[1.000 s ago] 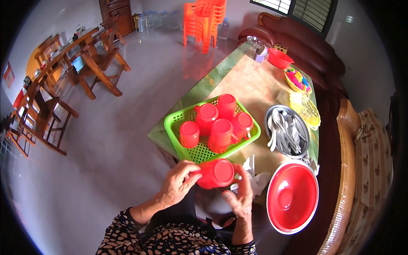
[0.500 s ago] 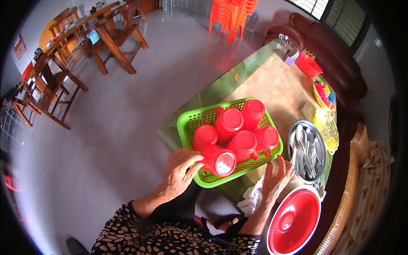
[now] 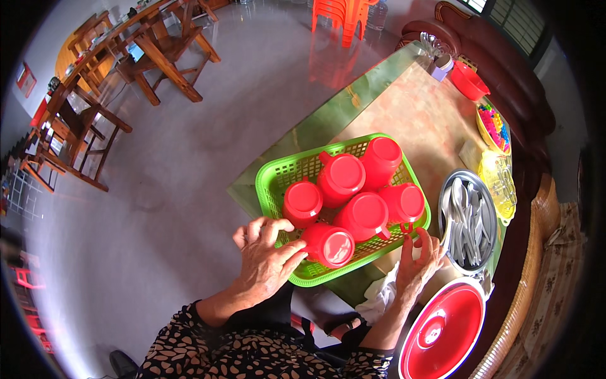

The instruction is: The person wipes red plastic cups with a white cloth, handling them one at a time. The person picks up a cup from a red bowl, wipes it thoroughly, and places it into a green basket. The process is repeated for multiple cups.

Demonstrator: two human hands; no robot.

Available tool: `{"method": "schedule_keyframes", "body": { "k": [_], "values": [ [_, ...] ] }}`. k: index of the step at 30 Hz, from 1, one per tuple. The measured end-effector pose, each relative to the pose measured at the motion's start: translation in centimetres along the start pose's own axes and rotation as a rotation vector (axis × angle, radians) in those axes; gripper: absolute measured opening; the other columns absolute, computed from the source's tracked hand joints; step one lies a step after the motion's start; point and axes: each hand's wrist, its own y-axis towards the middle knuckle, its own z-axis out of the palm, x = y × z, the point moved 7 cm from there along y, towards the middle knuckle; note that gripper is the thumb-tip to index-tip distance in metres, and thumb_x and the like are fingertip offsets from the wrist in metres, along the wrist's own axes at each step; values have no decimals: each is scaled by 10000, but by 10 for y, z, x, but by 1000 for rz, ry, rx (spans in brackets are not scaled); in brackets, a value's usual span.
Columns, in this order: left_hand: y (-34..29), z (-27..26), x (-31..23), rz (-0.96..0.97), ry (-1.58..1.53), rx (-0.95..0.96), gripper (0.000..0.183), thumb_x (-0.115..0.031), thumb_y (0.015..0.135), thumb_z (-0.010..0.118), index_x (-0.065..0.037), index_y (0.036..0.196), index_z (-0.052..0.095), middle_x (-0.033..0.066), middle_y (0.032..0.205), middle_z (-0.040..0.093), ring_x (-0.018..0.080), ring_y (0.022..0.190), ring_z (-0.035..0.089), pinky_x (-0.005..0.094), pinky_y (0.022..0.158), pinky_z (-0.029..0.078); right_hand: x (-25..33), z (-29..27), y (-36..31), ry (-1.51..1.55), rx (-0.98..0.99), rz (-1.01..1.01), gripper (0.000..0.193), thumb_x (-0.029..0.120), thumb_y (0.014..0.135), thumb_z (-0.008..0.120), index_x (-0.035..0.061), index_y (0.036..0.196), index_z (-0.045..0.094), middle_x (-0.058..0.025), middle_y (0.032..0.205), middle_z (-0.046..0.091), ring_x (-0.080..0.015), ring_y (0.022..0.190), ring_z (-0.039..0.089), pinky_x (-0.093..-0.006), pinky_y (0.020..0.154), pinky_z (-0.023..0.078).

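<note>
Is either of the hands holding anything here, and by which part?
The left hand grips a red plastic cup by its side wall, over the green plastic basket. The right hand holds nothing; it only touches the basket's rim.

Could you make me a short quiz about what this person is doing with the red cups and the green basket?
1. How many red cups are in the green basket?
2. True or false: the left hand rests on the cup nearest the person.
3. What lies in the round metal tray? A. forks B. spoons C. knives

Key:
1. Six, all upside down.
2. True; the right hand is at the basket's near rim instead.
3. B.
</note>
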Motion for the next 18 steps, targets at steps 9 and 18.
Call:
{"method": "schedule_keyframes", "body": {
  "k": [9, 18],
  "values": [
    [7, 1, 3, 3, 73, 99, 380, -371, 658, 780, -175, 969, 684, -1, 1146, 535, 245, 1128, 413, 452, 913, 244, 7, 5, 6, -38, 28, 64, 150, 174, 755, 717, 157, 900, 680, 15, 738, 518, -177, 795, 504, -368, 749, 316],
    [14, -13, -8, -22, 21, -20, 399, -337, 689, 775, -184, 1041, 668, 11, 1159, 529, 250, 1132, 421, 436, 948, 247, 15, 6, 9, -66, -65, -34, 55, 156, 820, 663, 121, 861, 676, 27, 714, 556, -150, 771, 519, -360, 762, 286]
  ]
}}
